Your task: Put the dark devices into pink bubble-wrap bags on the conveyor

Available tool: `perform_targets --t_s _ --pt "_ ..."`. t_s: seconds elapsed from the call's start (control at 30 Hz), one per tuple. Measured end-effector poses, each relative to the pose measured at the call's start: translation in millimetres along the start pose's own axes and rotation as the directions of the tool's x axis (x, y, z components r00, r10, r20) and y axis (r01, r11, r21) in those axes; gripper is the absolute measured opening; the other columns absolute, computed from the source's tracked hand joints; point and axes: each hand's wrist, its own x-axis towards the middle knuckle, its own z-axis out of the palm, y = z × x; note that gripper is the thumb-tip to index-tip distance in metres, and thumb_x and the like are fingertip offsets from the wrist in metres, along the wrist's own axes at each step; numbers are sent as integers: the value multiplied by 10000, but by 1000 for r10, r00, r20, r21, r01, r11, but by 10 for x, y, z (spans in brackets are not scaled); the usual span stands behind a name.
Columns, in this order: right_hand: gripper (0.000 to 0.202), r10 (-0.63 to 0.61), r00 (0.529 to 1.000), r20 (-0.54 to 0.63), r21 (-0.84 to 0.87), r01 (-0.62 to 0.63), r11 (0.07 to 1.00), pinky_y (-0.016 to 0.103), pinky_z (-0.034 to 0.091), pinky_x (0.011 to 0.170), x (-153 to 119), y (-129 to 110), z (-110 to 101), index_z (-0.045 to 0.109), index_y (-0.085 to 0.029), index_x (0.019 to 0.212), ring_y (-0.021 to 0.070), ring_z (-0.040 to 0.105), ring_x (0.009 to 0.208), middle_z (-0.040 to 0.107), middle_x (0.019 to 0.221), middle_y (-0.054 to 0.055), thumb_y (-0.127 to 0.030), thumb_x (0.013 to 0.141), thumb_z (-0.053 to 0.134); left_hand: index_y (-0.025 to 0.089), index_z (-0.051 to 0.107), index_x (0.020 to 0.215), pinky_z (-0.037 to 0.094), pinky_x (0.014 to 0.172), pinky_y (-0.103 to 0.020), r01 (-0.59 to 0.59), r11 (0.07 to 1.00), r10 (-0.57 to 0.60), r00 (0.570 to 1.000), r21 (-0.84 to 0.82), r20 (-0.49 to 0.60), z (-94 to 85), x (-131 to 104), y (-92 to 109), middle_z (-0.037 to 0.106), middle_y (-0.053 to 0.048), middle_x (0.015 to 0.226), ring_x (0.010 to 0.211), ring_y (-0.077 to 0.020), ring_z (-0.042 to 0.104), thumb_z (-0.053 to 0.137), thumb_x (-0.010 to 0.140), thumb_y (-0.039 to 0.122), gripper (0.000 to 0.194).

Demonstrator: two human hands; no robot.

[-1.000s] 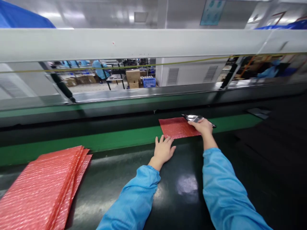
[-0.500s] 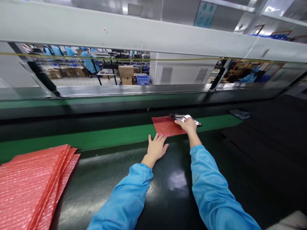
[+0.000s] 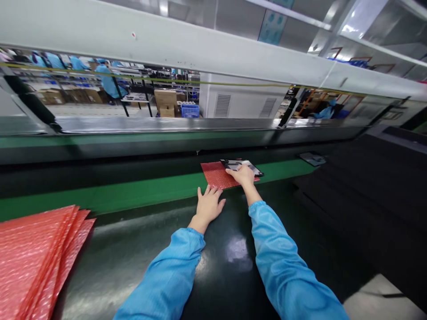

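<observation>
You face a white vented cabinet (image 3: 245, 107); left of it are a blue crate (image 3: 190, 110), cardboard boxes (image 3: 167, 111) and a person in blue (image 3: 108, 81); across it runs a yellow cord (image 3: 233, 83), above it a white beam (image 3: 200, 51).

The left sleeve (image 3: 167, 275), lower centre of the frame, and the right sleeve (image 3: 283, 266), lower right, are bright blue, loose and creased; gathered cuffs (image 3: 193, 236) circle the wrists, leaving left hand (image 3: 207, 206) and right hand (image 3: 244, 175) bare.

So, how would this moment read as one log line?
left hand: spread, at near edge of red bubble sheet | right hand: on dark-edged panel, which overlaps that sheet | red stack: at picture's left
</observation>
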Motion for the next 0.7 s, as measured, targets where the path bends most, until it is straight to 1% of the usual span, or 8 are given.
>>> perform_targets --t_s 0.1,0.23,0.4,0.5,0.7 --pt "617 16 1000 13 -41 -15 999 417 549 984 -57 -68 14 640 -196 1089 352 722 1171 771 1160 173 -708 800 826 279 624 1470 238 1296 -792 2 1000 -2 1000 2 -4 -9 -8 3 576 -70 1604 1591 -375 374 598 1092 392 396" --pt "594 -11 1000 18 -38 12 999 419 552 986 -120 -140 62 632 -207 1066 353 724 1172 775 1153 171 -702 803 826 280 638 1454 239 1301 -779 9 1000 -9 1000 10 -15 -6 -11 1 586 -78 1587 1582 -381 379 600 1086 396 388" --pt "579 -3 999 48 -34 4 999 445 547 1002 -199 -233 129 618 -196 1088 369 723 1172 770 1178 188 -667 824 826 279 652 1434 243 1302 -774 13 1000 -12 1000 9 -29 19 -4 -10 600 -85 1561 1572 -382 386 600 1079 408 381" --pt "567 1 999 53 -14 0 1000 441 543 1006 -253 -299 151 612 -191 1089 366 723 1170 767 1196 189 -646 828 829 262 658 1426 249 1299 -776 11 1000 -11 999 15 -34 28 0 -15 605 -99 1548 1568 -385 389 603 1078 418 386" --pt "555 -14 1000 28 44 12 999 417 542 971 -331 -395 165 589 -214 1034 352 728 1141 778 1111 165 -672 819 818 265 666 1416 245 1301 -773 18 1000 -18 999 0 -37 22 5 -10 609 -100 1538 1578 -386 368 607 1072 412 379"
